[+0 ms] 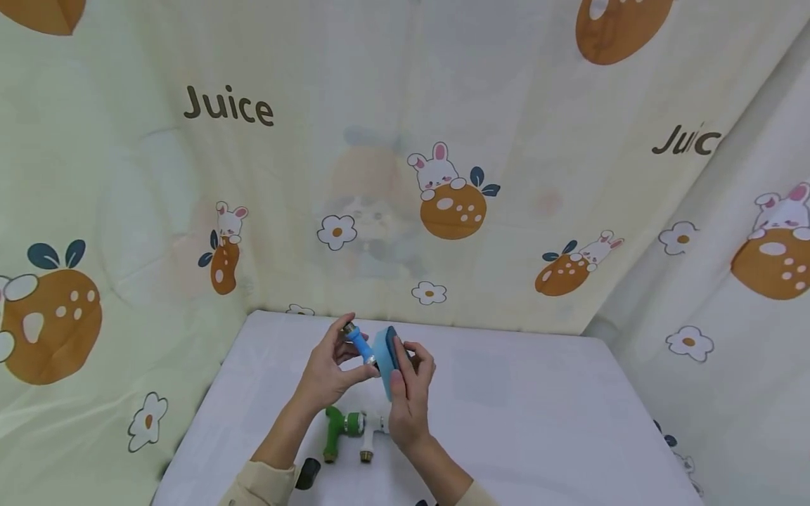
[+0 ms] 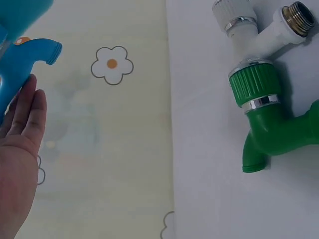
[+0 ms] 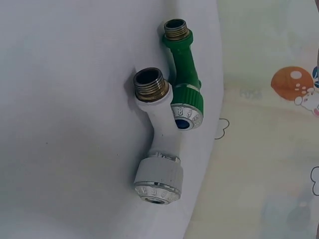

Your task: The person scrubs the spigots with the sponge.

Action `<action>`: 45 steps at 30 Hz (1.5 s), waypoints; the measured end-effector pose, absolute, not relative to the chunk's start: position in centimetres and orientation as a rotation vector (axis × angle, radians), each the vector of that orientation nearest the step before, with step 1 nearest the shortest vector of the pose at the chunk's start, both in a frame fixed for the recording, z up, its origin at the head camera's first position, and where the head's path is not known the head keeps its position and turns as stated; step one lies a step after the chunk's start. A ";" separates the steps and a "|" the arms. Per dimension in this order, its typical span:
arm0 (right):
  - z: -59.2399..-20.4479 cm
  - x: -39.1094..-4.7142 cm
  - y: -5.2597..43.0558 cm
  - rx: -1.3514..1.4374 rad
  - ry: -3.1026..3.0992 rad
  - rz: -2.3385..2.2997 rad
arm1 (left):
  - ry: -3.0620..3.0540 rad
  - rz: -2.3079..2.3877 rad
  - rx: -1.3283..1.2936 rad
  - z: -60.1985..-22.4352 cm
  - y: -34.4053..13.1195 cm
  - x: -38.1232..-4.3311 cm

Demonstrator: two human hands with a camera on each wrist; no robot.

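Observation:
In the head view my left hand holds a blue faucet by its two ends, index finger at the brass-threaded end and thumb at the other. My right hand grips a sponge-like block, light blue on one side and dark blue on the other, right up against the faucet. In the left wrist view the left hand has its fingers along the blue faucet, whose curved spout points right. The right wrist view shows neither hand.
Below the hands a green faucet and a white faucet lie close together on the white table. Both have brass threaded ends. Curtains printed with oranges and rabbits stand behind the table and at its sides.

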State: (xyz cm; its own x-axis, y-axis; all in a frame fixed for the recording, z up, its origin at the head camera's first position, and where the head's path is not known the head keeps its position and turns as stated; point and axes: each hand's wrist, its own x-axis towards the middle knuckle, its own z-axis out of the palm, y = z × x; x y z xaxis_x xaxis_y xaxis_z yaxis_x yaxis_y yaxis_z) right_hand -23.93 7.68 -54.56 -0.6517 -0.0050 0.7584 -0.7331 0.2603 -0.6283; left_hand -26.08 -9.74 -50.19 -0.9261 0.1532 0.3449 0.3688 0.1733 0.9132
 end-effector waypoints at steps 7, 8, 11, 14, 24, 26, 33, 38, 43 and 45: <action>-53.9 -23.9 7.0 0.561 -1.957 1.421 | -2.341 -1.824 -0.547 -49.7 -10.0 -25.9; -53.8 -24.0 6.9 0.548 -1.958 1.428 | -2.355 -1.810 -0.547 -49.6 -10.0 -25.9; -53.5 -24.3 6.8 0.510 -1.958 1.456 | -2.370 -1.738 -0.581 -49.4 -10.1 -25.9; -53.3 -24.5 6.7 0.461 -1.969 1.485 | -2.364 -1.603 -0.653 -49.4 -10.1 -26.0; -53.7 -24.3 7.1 0.394 -2.008 1.523 | -2.443 -1.358 -0.571 -49.6 -9.3 -25.4; -53.9 -24.2 7.2 0.431 -1.996 1.489 | -2.453 -1.298 -0.543 -49.7 -9.0 -25.3; -53.9 -24.1 7.7 0.435 -2.015 1.364 | -2.495 -1.123 -0.560 -49.5 -7.7 -24.4; -53.6 -23.9 8.1 0.393 -2.036 1.351 | -2.543 -1.093 -0.571 -49.2 -6.9 -23.7; -53.6 -23.5 8.3 0.341 -2.071 1.370 | -2.584 -1.096 -0.573 -49.3 -6.3 -23.2; -53.6 -23.3 8.4 0.324 -2.085 1.393 | -2.601 -1.106 -0.574 -49.4 -6.2 -22.9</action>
State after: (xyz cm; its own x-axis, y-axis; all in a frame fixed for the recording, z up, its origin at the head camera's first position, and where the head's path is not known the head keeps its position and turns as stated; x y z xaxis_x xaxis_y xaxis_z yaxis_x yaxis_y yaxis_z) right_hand -23.34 8.42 -53.62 -0.7879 0.1251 0.6030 -0.5092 0.4181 -0.7522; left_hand -22.94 -6.17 -49.37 -0.8892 0.2553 0.3797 0.4505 0.6332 0.6294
